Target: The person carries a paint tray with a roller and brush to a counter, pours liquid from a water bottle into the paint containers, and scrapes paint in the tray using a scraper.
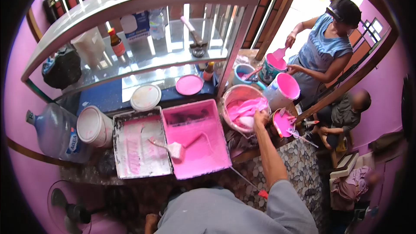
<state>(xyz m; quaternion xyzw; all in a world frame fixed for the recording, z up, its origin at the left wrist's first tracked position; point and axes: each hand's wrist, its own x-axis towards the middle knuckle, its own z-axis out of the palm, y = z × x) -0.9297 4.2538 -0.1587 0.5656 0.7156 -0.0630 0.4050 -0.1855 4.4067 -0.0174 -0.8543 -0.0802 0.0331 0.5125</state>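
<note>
My right hand (261, 118) reaches into a paint-smeared bucket (224, 112) at its right side. Its fingers are closed on a crumpled pink sheet (247, 107), which looks like cloth or thin plastic. A whitish lump (246, 121) lies under the sheet near my fingers. Beside that bucket stands a white pail (281, 89) with pink paint inside, and a smaller paint container (284, 122) with tools in it. Low in the view, my left hand (151, 222) hangs beside my body, partly cut off; its fingers are not clear.
A pink paint tray (212, 147) and a white tray (123, 147) lie ahead, a brush (175, 151) across them. Behind is a glass display case (143, 67). A water jug (54, 132) and fan (69, 208) are left. One person (323, 47) stirs paint; another person (346, 112) sits.
</note>
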